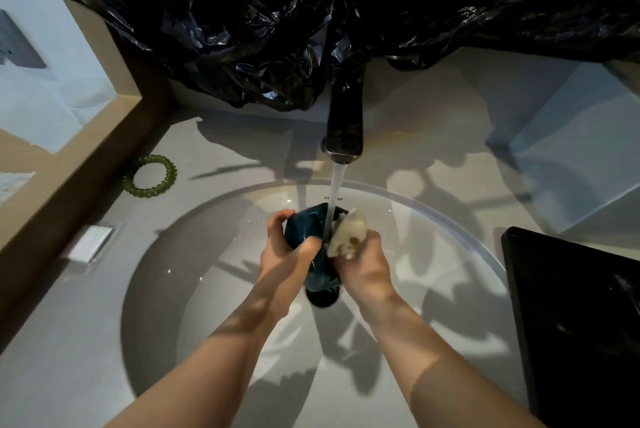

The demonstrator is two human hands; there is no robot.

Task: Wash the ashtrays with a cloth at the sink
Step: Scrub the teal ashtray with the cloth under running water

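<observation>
Dark teal and glazed, the ashtray [311, 237] sat tilted over the middle of the sink [214, 220] in the head view, our left hand [284, 251] clenched round its rim while our right hand [363, 265] pressed a wadded pale cloth [348, 232] against its side, right under the stream from the faucet [344, 123]. We judged that the wet glaze could slip from that left grip and knock the basin, or that the water could splash onto the worktop [225, 143] near the green hair tie [150, 176].
</observation>
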